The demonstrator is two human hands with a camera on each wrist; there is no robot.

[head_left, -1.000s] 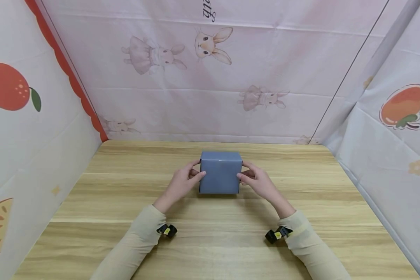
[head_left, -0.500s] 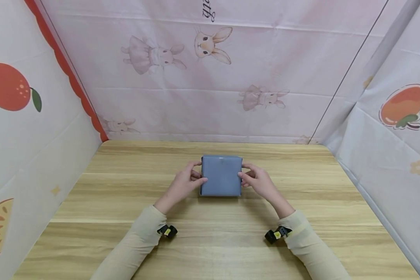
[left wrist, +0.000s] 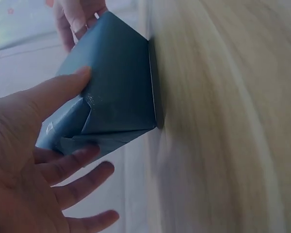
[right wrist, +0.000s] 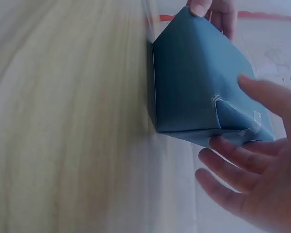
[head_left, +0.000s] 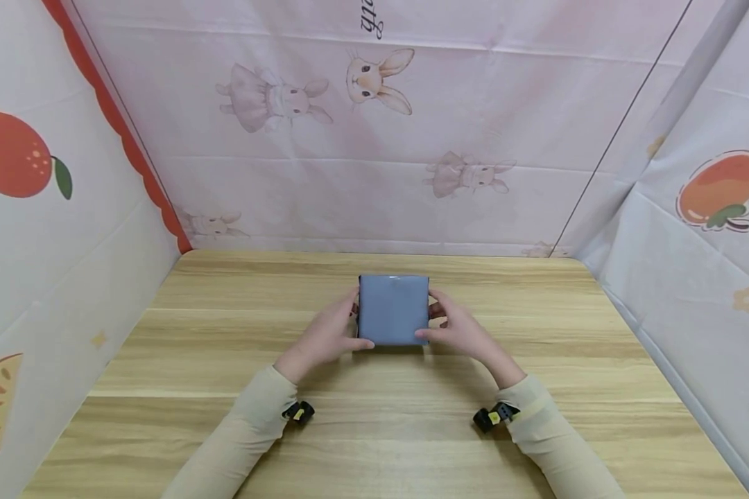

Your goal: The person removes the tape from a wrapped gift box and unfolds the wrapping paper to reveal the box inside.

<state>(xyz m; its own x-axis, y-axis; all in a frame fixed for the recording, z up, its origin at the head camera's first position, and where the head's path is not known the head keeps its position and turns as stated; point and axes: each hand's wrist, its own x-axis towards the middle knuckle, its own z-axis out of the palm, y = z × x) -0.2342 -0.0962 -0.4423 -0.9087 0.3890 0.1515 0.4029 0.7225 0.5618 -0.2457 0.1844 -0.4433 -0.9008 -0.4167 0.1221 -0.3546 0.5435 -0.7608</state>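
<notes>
Head view: the blue box (head_left: pixel 394 310) on the table (head_left: pixel 387 430) has turned to show a single face. The left hand (head_left: pixel 326 334) and right hand (head_left: pixel 462 329) have spread wider at its two sides, thumbs moved toward its near edge, suggesting a grip being shifted.

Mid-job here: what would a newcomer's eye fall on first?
Probably the blue, glossy-wrapped, boxlike package, held between the bare left hand and bare right hand toward the far side of the pale wood-grained table. Next, likely the large round red fruit printed on the white sheet at the head view's left, then the brown rabbit's head printed on the pink sheet behind the table.
</notes>
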